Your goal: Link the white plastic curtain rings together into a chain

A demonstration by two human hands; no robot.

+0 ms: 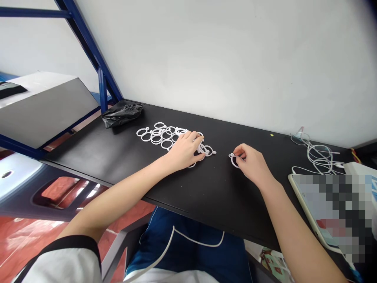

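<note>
Many white plastic curtain rings [167,144], each with a small eyelet, lie in a loose pile on the black table [188,188]. Over the right side of this pile rests my left hand [186,149], fingers bent and thumb apart, covering some rings. Whether its fingertips press on a ring is hard to see. To the right of the pile, my right hand [249,161] pinches a single white curtain ring [234,162] between thumb and fingers. The eyelet end of that ring points left, and my fingers hide its right part.
A crumpled black plastic bag [123,114] lies at the table's far left. On the right are eyeglasses [300,137], a coiled white cable [319,157] and a phone or tablet [324,212] with a blurred screen. A blue metal frame [88,43] rises at the left, and a white wall [224,63] stands behind.
</note>
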